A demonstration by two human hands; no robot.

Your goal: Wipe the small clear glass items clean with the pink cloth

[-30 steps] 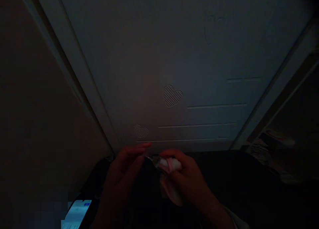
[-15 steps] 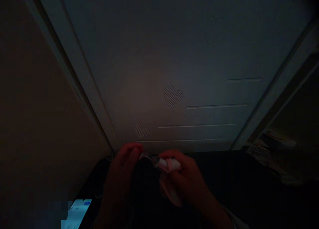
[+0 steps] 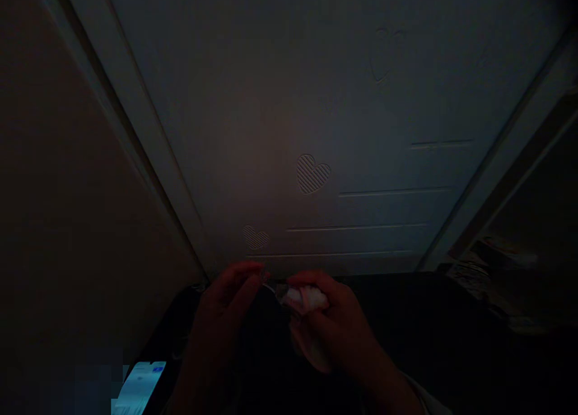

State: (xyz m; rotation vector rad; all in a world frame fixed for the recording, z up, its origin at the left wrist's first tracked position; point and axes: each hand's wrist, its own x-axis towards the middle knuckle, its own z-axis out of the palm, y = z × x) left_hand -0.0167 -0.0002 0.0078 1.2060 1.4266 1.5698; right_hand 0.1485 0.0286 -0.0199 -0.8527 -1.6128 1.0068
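— What is nearest?
— At near left there is a phone [image 3: 139, 385] with a lit screen.
— And the hands?
— The right hand [image 3: 336, 309] is closed around a pink and white thing [image 3: 307, 299]. At its left, narrow end, the left hand [image 3: 226, 300] has thumb and first finger almost together; in this dark, I cannot tell if they grip.
— Farther?
— A panel [image 3: 253, 132] with heart shapes [image 3: 313, 174].

Lit phone [image 3: 139, 383] lower left, pale panel [image 3: 217, 114] with engraved hearts [image 3: 313, 174]
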